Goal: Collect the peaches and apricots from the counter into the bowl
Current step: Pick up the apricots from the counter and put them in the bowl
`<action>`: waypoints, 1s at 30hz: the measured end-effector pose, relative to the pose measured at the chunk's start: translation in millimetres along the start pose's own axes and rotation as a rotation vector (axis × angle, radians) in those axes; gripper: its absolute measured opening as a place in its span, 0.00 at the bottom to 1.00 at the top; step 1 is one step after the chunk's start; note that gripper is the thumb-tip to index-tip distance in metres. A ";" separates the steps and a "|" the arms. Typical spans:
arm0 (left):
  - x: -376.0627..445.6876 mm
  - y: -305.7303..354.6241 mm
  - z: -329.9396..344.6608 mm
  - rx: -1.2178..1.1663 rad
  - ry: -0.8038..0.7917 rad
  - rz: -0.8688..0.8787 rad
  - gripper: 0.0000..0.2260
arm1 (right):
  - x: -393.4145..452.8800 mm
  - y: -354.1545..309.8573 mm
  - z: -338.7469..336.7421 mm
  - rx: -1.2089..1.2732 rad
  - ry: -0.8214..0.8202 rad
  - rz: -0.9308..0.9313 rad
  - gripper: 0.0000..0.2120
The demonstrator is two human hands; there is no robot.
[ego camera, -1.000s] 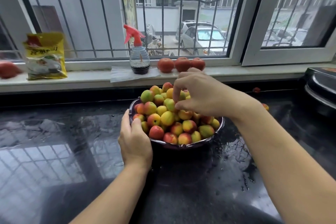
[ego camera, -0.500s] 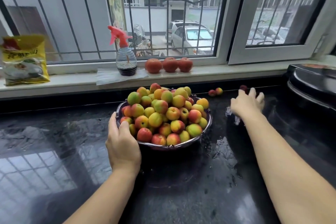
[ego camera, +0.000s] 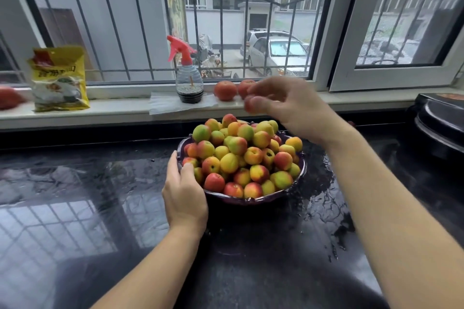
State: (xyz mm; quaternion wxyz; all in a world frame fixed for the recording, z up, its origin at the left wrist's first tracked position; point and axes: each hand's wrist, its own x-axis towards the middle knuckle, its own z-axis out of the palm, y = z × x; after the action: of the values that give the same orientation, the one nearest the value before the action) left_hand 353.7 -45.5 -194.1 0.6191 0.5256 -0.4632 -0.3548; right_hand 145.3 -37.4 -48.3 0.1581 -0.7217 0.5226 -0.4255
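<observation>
A dark purple bowl (ego camera: 251, 200) stands on the black counter, heaped with small yellow, green and red peaches and apricots (ego camera: 241, 155). My left hand (ego camera: 185, 193) holds the bowl at its left side, thumb and forefinger reaching up over the rim. My right hand (ego camera: 293, 105) hovers above the back of the heap and pinches a small reddish fruit (ego camera: 249, 104) in its fingertips; the fruit is blurred. A small red fruit (ego camera: 351, 123) lies on the counter by the wall, just past my right wrist.
On the white sill stand a spray bottle (ego camera: 188, 83) with a red trigger, larger red fruits (ego camera: 224, 90), a yellow packet (ego camera: 59, 80) and a red object (ego camera: 7, 98) at the far left. A black pot (ego camera: 442, 123) sits at the right. The counter (ego camera: 313, 208) is wet around the bowl.
My right hand went out to the counter's back right, then came back over the bowl with a small red fruit. My left hand stayed on the bowl.
</observation>
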 end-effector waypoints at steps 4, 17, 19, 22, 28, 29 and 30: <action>0.3 0.4 -0.8 -0.012 -0.015 0.002 0.28 | -2.7 -24.3 54.4 -0.330 -0.041 -0.145 0.11; 3.9 2.0 -6.2 -0.191 -0.086 -0.102 0.19 | 9.4 4.9 44.5 -0.291 0.262 0.040 0.12; 18.9 8.3 -6.4 -0.324 -0.145 -0.229 0.18 | 13.3 32.4 25.5 -0.279 0.382 0.153 0.10; 51.5 29.4 -2.8 -0.300 -0.113 -0.070 0.16 | 5.8 95.4 4.4 -0.271 0.509 0.416 0.10; 61.1 16.4 3.8 -0.634 -0.269 -0.111 0.18 | -15.8 180.9 7.0 -0.466 0.344 0.669 0.21; 56.8 13.2 4.0 -0.677 -0.303 -0.146 0.19 | -14.9 185.8 8.9 -0.494 0.322 0.641 0.22; 54.4 11.5 4.2 -0.702 -0.321 -0.163 0.20 | -12.0 189.9 10.1 -0.529 0.306 0.608 0.24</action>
State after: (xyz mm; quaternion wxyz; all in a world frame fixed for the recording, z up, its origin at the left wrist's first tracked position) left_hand 366.5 -95.0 -171.9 0.6508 0.2550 -0.3614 -0.6171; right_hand 34.4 -105.6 -187.4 0.0065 -0.4791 0.8200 -0.3131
